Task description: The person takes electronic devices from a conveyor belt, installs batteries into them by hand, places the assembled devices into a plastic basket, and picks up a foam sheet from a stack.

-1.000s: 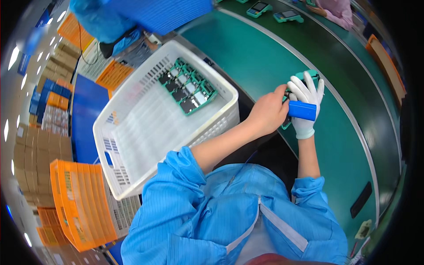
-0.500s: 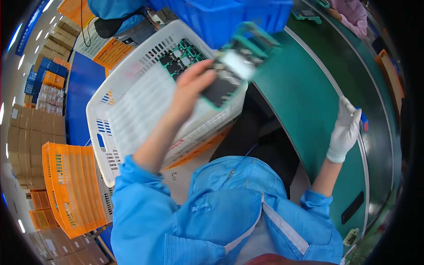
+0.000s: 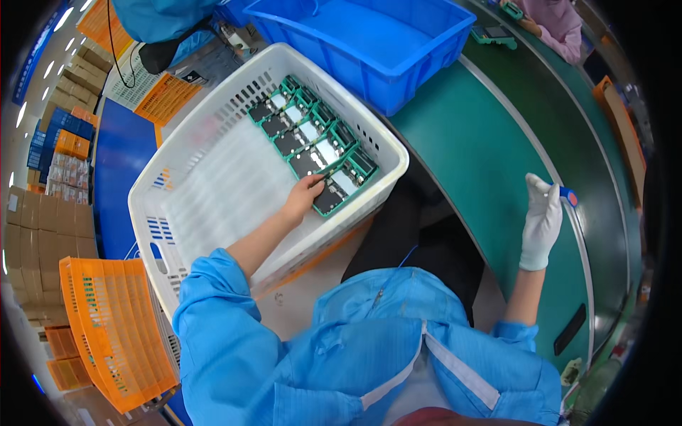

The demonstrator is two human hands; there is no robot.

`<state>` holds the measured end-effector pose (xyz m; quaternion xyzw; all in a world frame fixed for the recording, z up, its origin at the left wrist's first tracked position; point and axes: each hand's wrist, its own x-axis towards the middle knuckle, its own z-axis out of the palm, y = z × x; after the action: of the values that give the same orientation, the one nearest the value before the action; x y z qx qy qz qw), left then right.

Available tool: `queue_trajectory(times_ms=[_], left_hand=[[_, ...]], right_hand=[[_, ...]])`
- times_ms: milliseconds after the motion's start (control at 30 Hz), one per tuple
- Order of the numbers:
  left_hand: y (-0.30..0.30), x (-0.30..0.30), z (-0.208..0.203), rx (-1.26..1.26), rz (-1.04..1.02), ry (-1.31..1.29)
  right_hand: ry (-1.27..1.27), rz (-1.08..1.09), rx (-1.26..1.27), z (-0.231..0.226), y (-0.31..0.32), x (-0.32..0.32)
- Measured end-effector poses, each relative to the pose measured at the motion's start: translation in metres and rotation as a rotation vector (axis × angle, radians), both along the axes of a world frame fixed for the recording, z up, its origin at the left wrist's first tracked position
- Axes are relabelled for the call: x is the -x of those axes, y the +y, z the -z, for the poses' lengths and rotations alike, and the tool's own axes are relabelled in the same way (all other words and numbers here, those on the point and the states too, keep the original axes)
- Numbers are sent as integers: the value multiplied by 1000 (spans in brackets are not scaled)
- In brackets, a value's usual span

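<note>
White plastic basket [image 3: 213, 181]: slotted walls, rounded corners. Inside, the green-framed circuit-board assembly [image 3: 346, 182] lies nearest in its row; judged light, stiff, fragile, best held by frame edges. Bare left hand [image 3: 300, 201]: fingertips narrowed at its left edge; grip or mere touch, cannot tell. Fabric-gloved right hand [image 3: 541, 226] holds smooth blue cylindrical handle [image 3: 567, 194].

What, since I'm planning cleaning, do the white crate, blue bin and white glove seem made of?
White crate: likely moulded plastic, satin, given its slotted walls. Blue bin: probably plastic, slightly glossy, given the sheen inside. White glove: apparently matte fabric, given its snug cuff; fibre unclear.
</note>
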<state>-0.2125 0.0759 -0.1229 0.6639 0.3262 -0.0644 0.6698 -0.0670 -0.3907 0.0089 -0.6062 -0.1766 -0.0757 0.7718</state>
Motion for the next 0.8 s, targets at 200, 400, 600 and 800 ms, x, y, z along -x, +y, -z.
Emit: queue_trajectory(times_ms=[200, 400, 600, 800], left_hand=[[-25, 10, -73, -1391, 671, -302], [-25, -4, -50, -1485, 653, -461], [-29, -25, -45, -1408, 555, -419], [12, -21, -112, 719, 57, -396]], right_hand=[[184, 19, 334, 2, -1, 3], [218, -383, 601, -58, 73, -57], [-9, -687, 888, -146, 206, -80], [-505, -746, 1086, -127, 298, -28]])
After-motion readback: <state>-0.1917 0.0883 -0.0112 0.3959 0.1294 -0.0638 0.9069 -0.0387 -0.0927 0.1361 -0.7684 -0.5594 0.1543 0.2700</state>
